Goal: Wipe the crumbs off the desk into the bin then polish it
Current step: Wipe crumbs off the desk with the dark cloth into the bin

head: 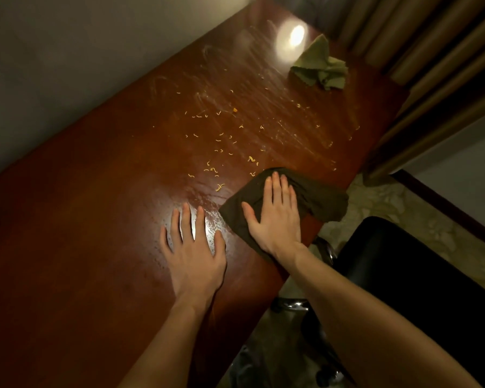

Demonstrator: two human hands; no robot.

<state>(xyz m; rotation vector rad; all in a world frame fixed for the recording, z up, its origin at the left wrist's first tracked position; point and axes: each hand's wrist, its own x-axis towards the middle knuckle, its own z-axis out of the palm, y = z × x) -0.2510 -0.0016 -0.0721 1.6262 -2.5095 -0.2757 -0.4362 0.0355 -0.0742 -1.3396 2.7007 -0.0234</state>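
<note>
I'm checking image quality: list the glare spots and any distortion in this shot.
Head view: dim warm light; one glare spot on the desk near the light green cloth, another between the left hand's fingers; wide-angle bending tilts the desk edges and curtain.

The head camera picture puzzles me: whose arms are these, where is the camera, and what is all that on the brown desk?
There is no machine here. A person wears a wide-angle camera on the head, so you look forward and down along their own bare arms.

The left hand lies flat on the wooden desk, fingers spread, holding nothing. The right hand presses flat on a dark cloth at the desk's near edge; part of the cloth hangs over that edge.

Beyond the hands, small pale crumbs are scattered over the middle of the desk, among pale streaks. Farther off lies a second, crumpled green cloth, touched by nobody. The bright spots are lamp reflections on the glossy wood.

At lower right is a black chair. No bin shows in this picture.
</note>
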